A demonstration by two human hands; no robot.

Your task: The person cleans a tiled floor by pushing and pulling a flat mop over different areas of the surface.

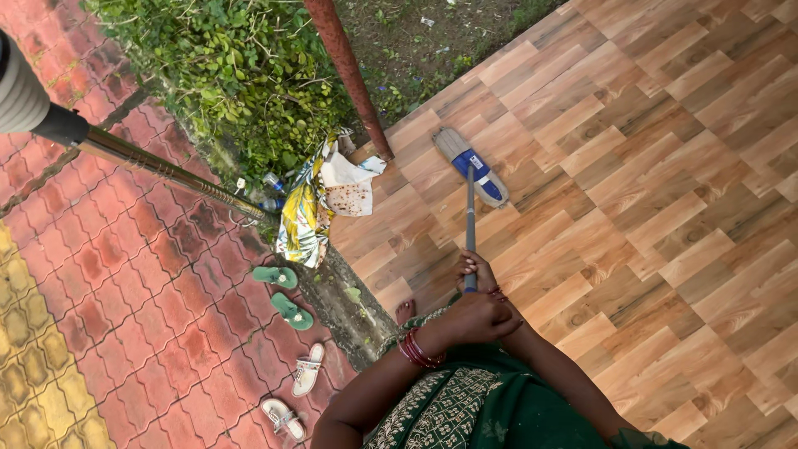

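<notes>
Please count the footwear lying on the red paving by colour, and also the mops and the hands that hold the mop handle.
Green sandals: 2
White sandals: 2
Flat mop: 1
Hands on the mop handle, left hand and right hand: 2
Total: 7

mop handle (470, 224) hidden inside hands, pole (166, 170) cut off
</notes>
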